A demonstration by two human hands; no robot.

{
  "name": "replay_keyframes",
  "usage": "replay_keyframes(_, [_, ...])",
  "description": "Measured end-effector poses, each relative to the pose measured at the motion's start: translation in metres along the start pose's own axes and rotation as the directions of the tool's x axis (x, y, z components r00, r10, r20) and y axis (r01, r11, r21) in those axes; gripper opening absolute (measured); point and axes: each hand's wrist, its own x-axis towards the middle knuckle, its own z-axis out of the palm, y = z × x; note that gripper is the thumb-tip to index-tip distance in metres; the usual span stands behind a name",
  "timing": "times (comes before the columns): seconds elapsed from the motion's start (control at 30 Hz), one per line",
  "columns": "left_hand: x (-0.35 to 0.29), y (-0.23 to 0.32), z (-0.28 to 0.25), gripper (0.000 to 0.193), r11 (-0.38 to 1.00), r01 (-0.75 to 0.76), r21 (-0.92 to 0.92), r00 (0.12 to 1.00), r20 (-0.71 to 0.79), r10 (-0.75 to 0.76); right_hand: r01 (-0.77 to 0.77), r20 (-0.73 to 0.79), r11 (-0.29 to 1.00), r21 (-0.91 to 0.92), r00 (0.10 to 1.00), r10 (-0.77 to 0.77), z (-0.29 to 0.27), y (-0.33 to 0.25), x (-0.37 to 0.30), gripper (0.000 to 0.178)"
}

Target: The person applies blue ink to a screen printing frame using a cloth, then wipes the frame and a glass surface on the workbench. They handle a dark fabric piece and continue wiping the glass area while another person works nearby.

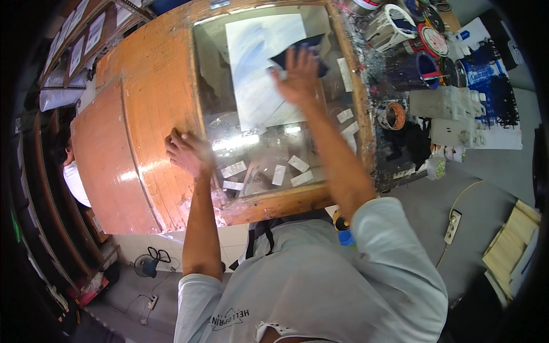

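Observation:
My right hand (pixel 298 77) lies over a dark navy piece (pixel 317 51), cloth or sheet, its fingers stretched out and the thumb apart. Beneath is a white sheet (pixel 269 91) with pale blue smears, on or under the glass panel (pixel 229 111); I cannot tell which. My left hand (pixel 186 153) rests on the orange wooden board (pixel 154 103) just left of the glass, fingers bent but somewhat apart, with nothing visible in them. Several small white pieces (pixel 278 175) are scattered at the near part of the glass.
At the right edge stand paint-stained tubs (pixel 392 26), a dark blue bucket (pixel 412 71), an orange tape roll (pixel 394 116) and translucent bottles (pixel 437 103). A power strip (pixel 453 226) lies on the floor at right. Shelves (pixel 48 188) and another person's white sleeve (pixel 75 183) are at left.

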Motion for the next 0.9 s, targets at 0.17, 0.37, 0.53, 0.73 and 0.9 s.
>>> replay_keyframes(0.17, [0.0,-0.021,0.013,0.045,0.999,-0.051,-0.006,0.996,-0.072,0.051,0.263,-0.042,0.911,0.318,0.964,-0.263,0.007,-0.108,-0.059,0.107])
replay_keyframes(0.37, [0.0,-0.02,0.019,0.042,0.999,-0.051,0.004,0.996,-0.077,0.051,0.069,0.062,0.608,0.791,0.979,-0.192,-0.024,-0.047,-0.024,0.076])
replay_keyframes(0.53, [-0.003,-0.026,0.019,0.041,0.995,-0.095,-0.042,0.993,-0.079,0.091,0.035,-0.154,0.484,0.875,0.966,0.21,-0.045,0.091,-0.063,0.028])
replay_keyframes(0.73, [-0.004,-0.025,0.015,0.038,0.992,-0.107,-0.066,0.99,-0.1,0.1,-0.075,0.001,0.775,0.627,0.995,0.095,-0.056,0.153,-0.128,0.034])
replay_keyframes(0.9, [0.0,-0.039,0.018,0.039,0.968,-0.132,-0.212,0.989,-0.098,0.113,-0.02,-0.061,0.821,0.571,0.996,0.067,-0.062,0.132,-0.132,0.035])
